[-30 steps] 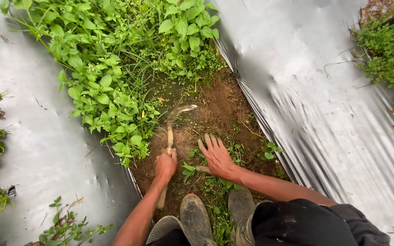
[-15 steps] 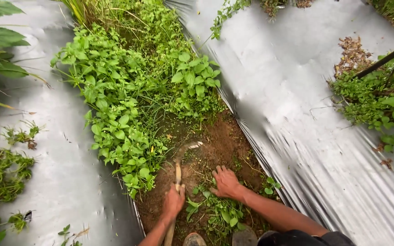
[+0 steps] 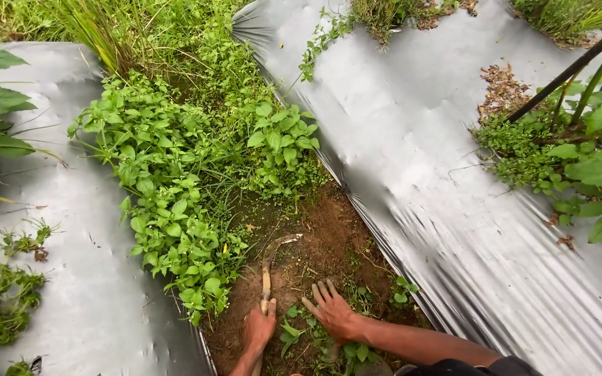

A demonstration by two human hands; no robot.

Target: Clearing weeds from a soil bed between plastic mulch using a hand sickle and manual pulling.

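Low in the frame, just left of centre: left hand [image 3: 259,329] wrapped tight round the pale wooden handle of a curved sickle [image 3: 269,268], blade tip hooked toward the upper right over bare brown soil [image 3: 329,230]. Just right of it, right hand [image 3: 330,312] pressed flat on small cut weeds [image 3: 292,333], fingers spread wide, holding nothing. Dense leafy weeds [image 3: 175,167] filling the furrow from centre to upper left. Silver plastic mulch sheets [image 3: 440,153] flanking both sides.
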